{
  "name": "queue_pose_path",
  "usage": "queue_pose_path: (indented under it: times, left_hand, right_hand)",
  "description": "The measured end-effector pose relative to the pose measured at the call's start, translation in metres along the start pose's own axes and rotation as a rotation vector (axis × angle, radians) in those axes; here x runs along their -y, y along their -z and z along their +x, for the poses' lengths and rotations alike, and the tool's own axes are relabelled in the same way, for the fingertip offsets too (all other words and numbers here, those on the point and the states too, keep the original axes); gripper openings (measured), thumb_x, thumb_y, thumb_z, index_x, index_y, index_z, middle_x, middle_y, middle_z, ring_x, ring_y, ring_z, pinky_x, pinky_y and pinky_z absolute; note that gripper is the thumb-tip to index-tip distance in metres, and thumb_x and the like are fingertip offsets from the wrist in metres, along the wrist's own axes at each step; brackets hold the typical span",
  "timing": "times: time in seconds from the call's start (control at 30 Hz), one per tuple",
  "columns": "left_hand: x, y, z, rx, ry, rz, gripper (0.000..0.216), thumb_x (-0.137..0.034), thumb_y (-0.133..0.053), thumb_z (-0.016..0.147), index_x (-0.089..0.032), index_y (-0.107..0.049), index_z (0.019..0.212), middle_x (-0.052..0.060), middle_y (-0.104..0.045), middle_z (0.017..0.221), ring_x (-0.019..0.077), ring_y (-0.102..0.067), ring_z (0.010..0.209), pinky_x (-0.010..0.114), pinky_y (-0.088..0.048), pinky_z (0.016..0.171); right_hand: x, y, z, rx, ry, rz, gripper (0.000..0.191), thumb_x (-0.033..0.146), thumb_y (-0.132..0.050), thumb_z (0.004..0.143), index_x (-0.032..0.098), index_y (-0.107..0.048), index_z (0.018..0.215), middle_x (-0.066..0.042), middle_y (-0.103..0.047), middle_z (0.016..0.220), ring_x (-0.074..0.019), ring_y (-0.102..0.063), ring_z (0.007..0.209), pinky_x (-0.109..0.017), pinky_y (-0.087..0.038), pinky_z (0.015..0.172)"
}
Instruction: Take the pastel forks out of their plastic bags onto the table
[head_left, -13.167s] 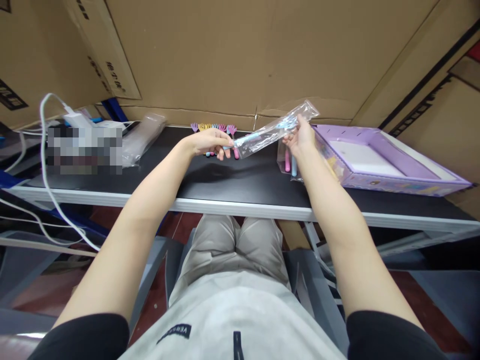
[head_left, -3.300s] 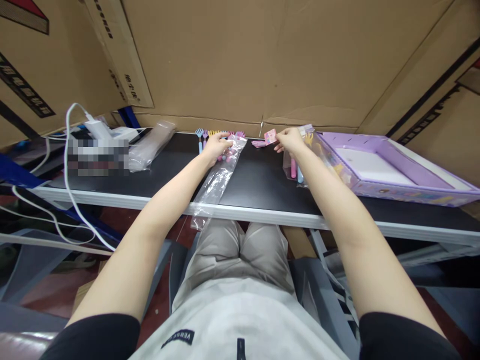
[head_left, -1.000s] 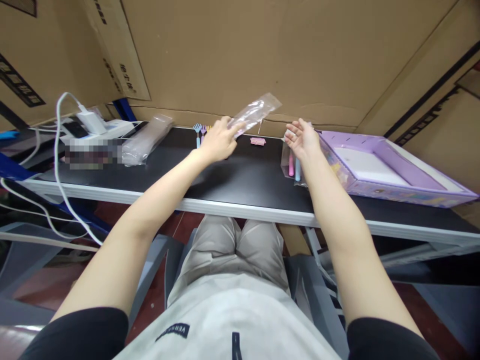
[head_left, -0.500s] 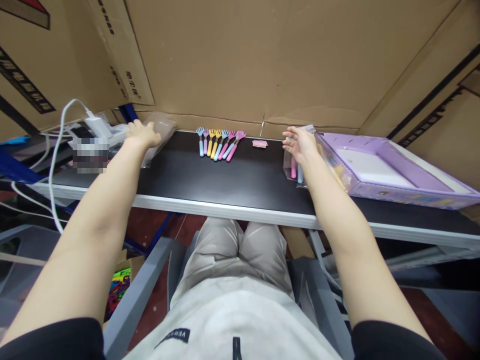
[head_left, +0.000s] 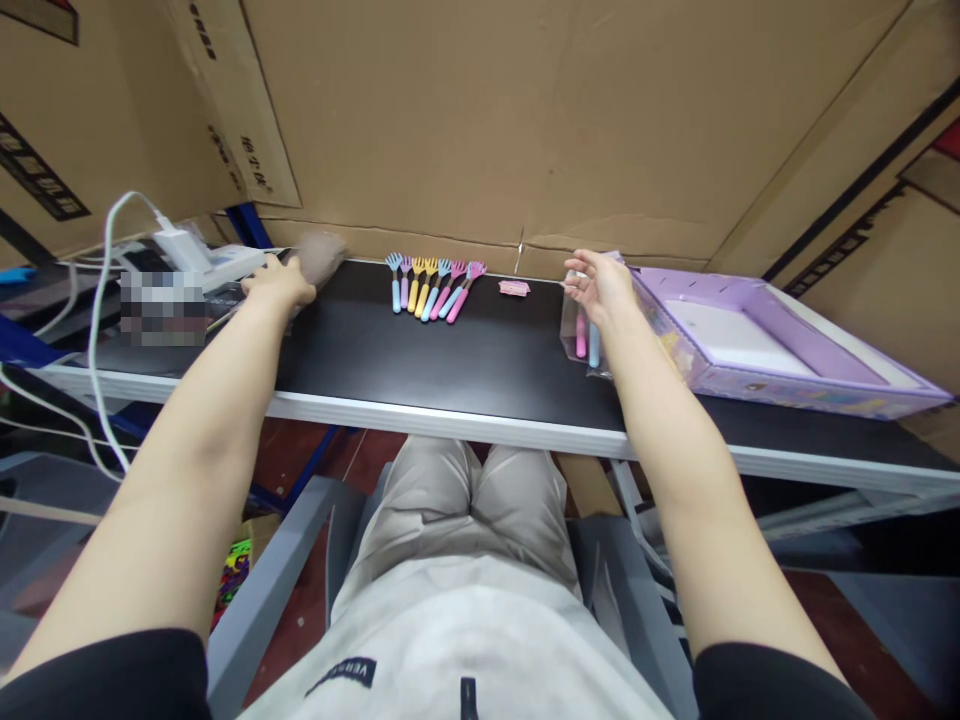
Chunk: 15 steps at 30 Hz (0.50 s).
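Observation:
My left hand (head_left: 276, 284) rests at the left of the table, palm down with fingers spread, beside a blurred clear plastic bag (head_left: 321, 256). Whether it touches that bag I cannot tell. Loosely curled, with the fingers apart, my right hand (head_left: 602, 285) is over a clear bag (head_left: 570, 325); a pink handle (head_left: 580, 335) and a light blue handle (head_left: 594, 346) show inside it. Between my hands several small forks (head_left: 431, 290) in blue, purple, yellow and pink lie in a row. A small pink piece (head_left: 514, 288) lies to their right.
A purple open box (head_left: 795, 380) stands at the right. White cables and a power strip (head_left: 232, 268) crowd the left end. Cardboard (head_left: 555, 120) walls off the back. The table's pale front edge (head_left: 450, 423) runs above my lap.
My left hand has shifted slightly left and down, and the clear bag beside it has moved and blurred. My right hand keeps nearly the same pose. The view has shifted slightly.

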<state>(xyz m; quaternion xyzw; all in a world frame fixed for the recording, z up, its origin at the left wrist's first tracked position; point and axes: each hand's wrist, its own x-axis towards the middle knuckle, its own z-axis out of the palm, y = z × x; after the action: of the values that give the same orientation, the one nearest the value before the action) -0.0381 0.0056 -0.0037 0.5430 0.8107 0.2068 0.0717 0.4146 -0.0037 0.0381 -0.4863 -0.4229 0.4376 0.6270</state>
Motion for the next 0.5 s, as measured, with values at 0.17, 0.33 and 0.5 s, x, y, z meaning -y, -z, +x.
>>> queue_pose_path:
  times: [0.17, 0.33, 0.5]
  left_hand:
    - [-0.004, 0.003, -0.004, 0.019, -0.006, 0.071, 0.141, -0.095, -0.05, 0.031, -0.016, -0.036, 0.147, 0.021, -0.021, 0.16, 0.0547, -0.024, 0.138, 0.07, -0.016, 0.104]
    - [-0.019, 0.003, -0.012, -0.119, -0.098, 0.082, 0.124, -0.092, -0.054, 0.046, -0.017, -0.04, 0.143, 0.015, -0.028, 0.158, 0.0506, -0.012, 0.141, 0.073, 0.002, 0.106]
    - [-0.066, 0.0, -0.027, -0.22, -0.314, 0.067, 0.076, -0.055, -0.058, 0.08, -0.012, -0.044, 0.141, 0.019, -0.035, 0.153, 0.0426, -0.022, 0.139, 0.07, -0.01, 0.11]
  right_hand:
    - [0.012, 0.014, 0.011, -0.055, 0.111, -0.039, 0.009, 0.028, -0.061, 0.082, 0.021, -0.055, 0.083, 0.002, -0.065, 0.079, -0.0075, -0.055, 0.055, -0.023, -0.049, 0.056]
    - [0.017, 0.027, 0.015, -0.227, 0.268, -0.346, 0.013, 0.009, -0.049, 0.083, 0.019, -0.053, 0.076, 0.001, -0.06, 0.068, -0.0087, -0.049, 0.048, -0.024, -0.045, 0.052]
    - [0.001, 0.043, 0.018, -0.188, 0.32, -0.957, 0.031, 0.0, -0.064, 0.066, 0.02, -0.043, 0.057, -0.009, -0.061, 0.075, -0.0312, -0.062, 0.107, -0.053, -0.043, 0.104]
